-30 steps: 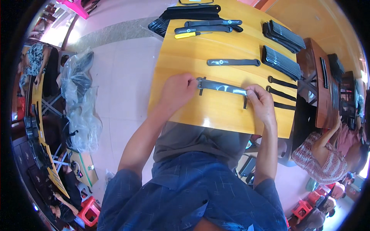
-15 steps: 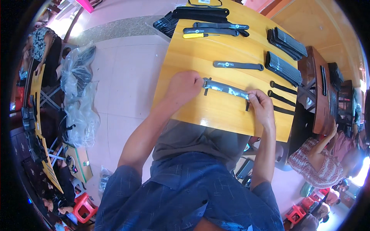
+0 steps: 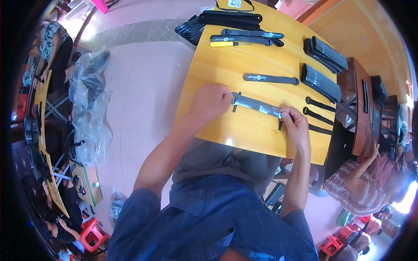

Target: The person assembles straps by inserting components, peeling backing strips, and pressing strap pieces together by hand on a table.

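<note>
Left hand (image 3: 211, 101) pinched one end of a long grey strip (image 3: 257, 105), and the right hand (image 3: 296, 126) pinched the other end. Both hands were closed on it. The strip lay flat on the yellow table (image 3: 209, 74), near the edge closest to the person. Since a moment before, the hands had hardly moved; they kept holding the strip stretched out, so the work on it seemed not finished. One black strap (image 3: 271, 78) lay alone just beyond it. Stacks of black straps (image 3: 322, 80) sat by the right edge. A yellow-handled tool (image 3: 224, 44) lay near the far edge. Nothing blocked the hands.
</note>
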